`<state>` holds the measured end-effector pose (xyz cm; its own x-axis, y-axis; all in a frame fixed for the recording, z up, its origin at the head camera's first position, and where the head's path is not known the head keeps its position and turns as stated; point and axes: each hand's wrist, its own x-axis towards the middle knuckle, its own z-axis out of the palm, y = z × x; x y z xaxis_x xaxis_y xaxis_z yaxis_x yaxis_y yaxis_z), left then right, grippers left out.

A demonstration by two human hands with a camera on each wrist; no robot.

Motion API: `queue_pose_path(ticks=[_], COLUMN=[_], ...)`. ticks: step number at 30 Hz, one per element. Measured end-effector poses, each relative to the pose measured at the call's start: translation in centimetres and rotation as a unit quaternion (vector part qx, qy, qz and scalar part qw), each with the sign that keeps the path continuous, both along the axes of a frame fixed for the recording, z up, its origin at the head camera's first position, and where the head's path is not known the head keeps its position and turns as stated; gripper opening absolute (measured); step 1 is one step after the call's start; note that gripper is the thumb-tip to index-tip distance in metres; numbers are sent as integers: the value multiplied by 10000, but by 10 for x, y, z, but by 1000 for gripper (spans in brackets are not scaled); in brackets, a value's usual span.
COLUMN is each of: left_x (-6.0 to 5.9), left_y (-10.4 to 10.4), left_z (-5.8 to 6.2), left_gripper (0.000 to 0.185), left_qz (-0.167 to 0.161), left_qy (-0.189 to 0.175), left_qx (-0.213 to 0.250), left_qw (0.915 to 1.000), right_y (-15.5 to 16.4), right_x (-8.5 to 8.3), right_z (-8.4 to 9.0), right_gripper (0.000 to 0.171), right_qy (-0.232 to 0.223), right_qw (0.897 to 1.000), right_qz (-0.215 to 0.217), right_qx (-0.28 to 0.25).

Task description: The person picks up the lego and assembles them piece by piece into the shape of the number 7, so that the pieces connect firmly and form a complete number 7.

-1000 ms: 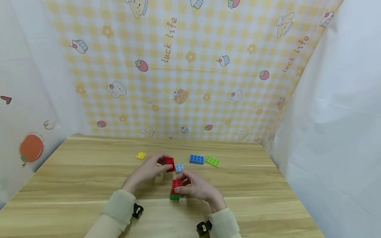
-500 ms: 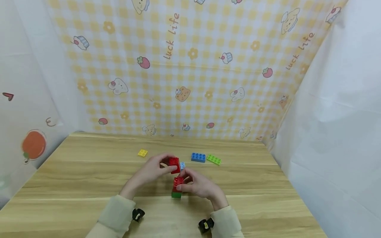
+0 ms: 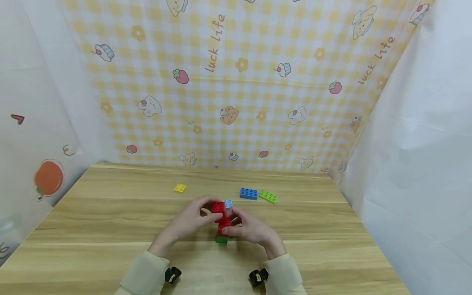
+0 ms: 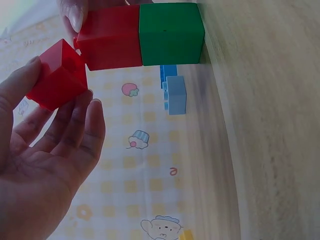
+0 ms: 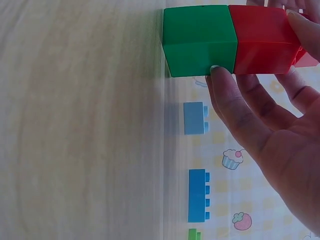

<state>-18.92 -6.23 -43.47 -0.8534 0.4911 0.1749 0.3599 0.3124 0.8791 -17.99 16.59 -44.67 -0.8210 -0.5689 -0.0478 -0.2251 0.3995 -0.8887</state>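
A loose red brick (image 4: 59, 75) is being pinched in the left hand (image 3: 188, 221), tilted against the top of a small stack: a red block (image 5: 260, 39) on a green block (image 5: 200, 40), which is being gripped by the right hand (image 3: 250, 228) on the wooden table (image 3: 110, 217), a light-blue brick (image 3: 228, 203) lying just behind.

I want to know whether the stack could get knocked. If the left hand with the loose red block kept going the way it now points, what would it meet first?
Most likely the red block on the green block: the left hand holds its loose red block almost at its corner. Depth is unclear.
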Motion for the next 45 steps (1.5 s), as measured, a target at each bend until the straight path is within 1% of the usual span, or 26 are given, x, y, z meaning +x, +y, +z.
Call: queue_pose_path(ticks=[5, 11, 15, 21, 29, 34, 40, 45], left_x=[4, 6, 8, 9, 8, 8, 11, 10], left_y=[-2, 4, 7, 9, 12, 12, 12, 13], left_z=[0, 0, 1, -1, -3, -2, 0, -1], left_gripper=[36, 38, 37, 34, 32, 32, 34, 34], left_qz=[54, -92, -151, -155, -252, -213, -214, -176], left_qy=[144, 321, 428, 602, 881, 935, 966, 983], left_qx=[-38, -105, -180, -257, -294, -368, -415, -435], left_qw=[9999, 9994, 9988, 9977, 9954, 9947, 9942, 9940], right_y=[-4, 0, 2, 0, 1, 1, 2, 3], right_x=[0, 2, 2, 0, 3, 2, 3, 3], right_z=[-1, 3, 3, 4, 6, 6, 8, 7], right_gripper=[17, 21, 21, 22, 26, 29, 27, 27], right_qy=[-21, 63, 99, 83, 118, 121, 112, 130], right_qw=[10000, 9999, 9999, 9999, 9999, 9999, 9999, 9999], right_qz=[18, 69, 62, 68, 48, 98, 82, 89], right_qx=[4, -75, -38, -3, 68, 34, 48, 69])
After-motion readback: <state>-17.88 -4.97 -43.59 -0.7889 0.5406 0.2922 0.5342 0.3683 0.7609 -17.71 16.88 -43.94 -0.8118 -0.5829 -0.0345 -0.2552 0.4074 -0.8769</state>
